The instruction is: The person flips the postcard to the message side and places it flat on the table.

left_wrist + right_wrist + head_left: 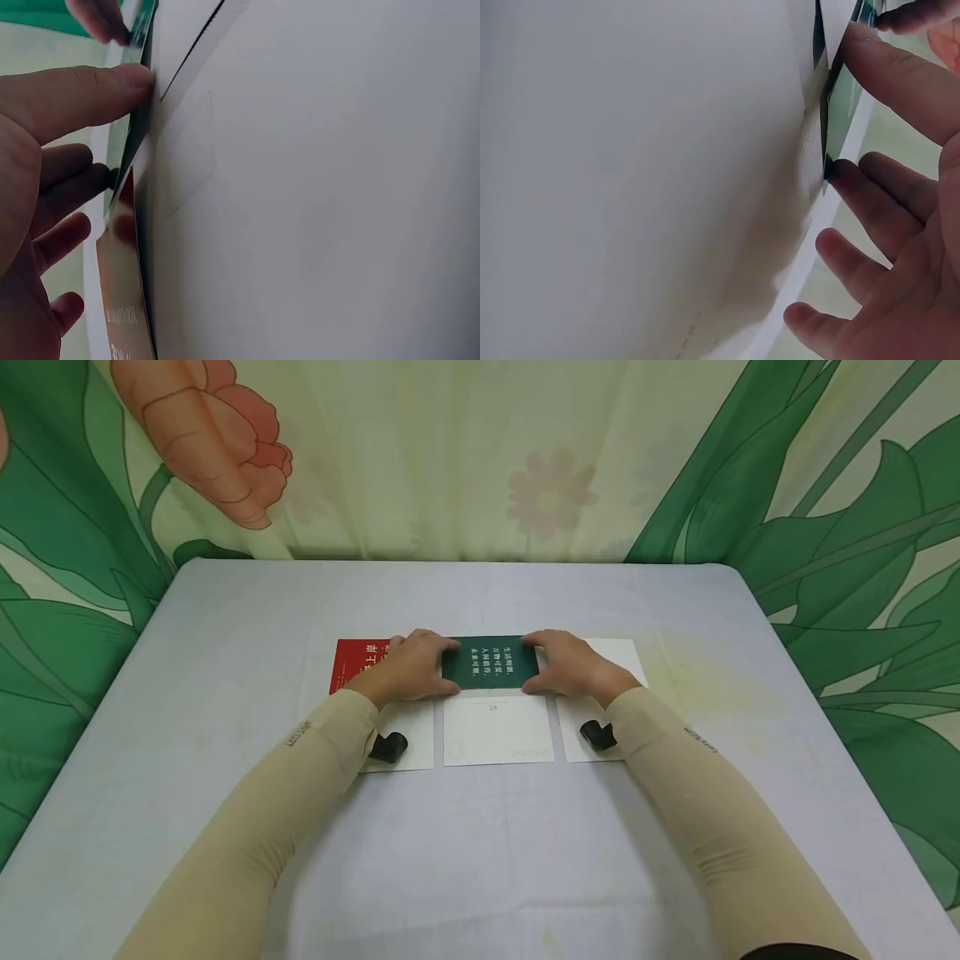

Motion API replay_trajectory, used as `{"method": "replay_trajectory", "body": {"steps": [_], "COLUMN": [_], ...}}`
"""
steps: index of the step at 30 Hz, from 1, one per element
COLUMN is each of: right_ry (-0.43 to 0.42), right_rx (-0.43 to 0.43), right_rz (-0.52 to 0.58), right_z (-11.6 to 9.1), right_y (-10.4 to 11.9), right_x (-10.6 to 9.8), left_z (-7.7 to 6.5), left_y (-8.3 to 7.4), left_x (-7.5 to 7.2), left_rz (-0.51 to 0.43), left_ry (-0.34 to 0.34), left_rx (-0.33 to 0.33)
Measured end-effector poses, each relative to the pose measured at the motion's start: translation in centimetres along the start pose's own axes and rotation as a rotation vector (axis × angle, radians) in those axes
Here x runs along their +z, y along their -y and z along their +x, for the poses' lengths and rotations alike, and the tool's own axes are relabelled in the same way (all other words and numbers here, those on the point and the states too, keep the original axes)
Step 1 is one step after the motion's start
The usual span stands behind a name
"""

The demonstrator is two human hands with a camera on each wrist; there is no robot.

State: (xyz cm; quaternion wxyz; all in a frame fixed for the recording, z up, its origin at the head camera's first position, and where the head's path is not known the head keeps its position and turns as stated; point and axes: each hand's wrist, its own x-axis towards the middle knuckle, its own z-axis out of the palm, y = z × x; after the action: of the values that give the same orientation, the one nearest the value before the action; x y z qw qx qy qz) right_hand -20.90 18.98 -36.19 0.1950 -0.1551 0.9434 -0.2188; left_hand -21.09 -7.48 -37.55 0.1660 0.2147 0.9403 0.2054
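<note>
A dark green postcard (490,662) with white lettering lies between my two hands. My left hand (408,667) holds its left end, thumb at the near corner and a fingertip at the far one. On the opposite end my right hand (576,667) grips the card the same way, its other fingers spread in the right wrist view. Partly under the left hand is a red postcard (351,667) with pale lettering. Behind the right hand a white card (619,652) shows in part.
In the nearer row, a white card (498,739) with faint print lies between a left white card (418,727) and a right one (572,731), both partly covered by my wrists. All rest on a white-covered table (510,852). A patterned curtain (450,460) hangs behind.
</note>
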Motion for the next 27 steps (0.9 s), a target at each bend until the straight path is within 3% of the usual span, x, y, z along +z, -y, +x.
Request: {"method": "replay_trajectory", "body": {"steps": [9,16,22,27], "right_ry": [0.001,-0.05,-0.121,-0.205], "right_rx": [-0.005,-0.015,-0.018,-0.025], "right_rz": [0.016,0.052,0.074,0.125], "right_z": [-0.3,-0.51,-0.5,-0.54], "right_y": [-0.18,-0.82,-0.72,-0.57], "right_x": [-0.32,-0.2,-0.23,-0.49], "left_z": [-0.01,-0.03,0.17,0.03], "left_y": [0.04,-0.02,-0.56,-0.6], "left_x": [-0.11,0.14,0.15,-0.12], "left_rz": [-0.015,-0.04,0.0,0.0], "left_ry": [-0.004,-0.071,-0.123,-0.22], "left_rx": [-0.001,0.024,0.014,-0.008]}}
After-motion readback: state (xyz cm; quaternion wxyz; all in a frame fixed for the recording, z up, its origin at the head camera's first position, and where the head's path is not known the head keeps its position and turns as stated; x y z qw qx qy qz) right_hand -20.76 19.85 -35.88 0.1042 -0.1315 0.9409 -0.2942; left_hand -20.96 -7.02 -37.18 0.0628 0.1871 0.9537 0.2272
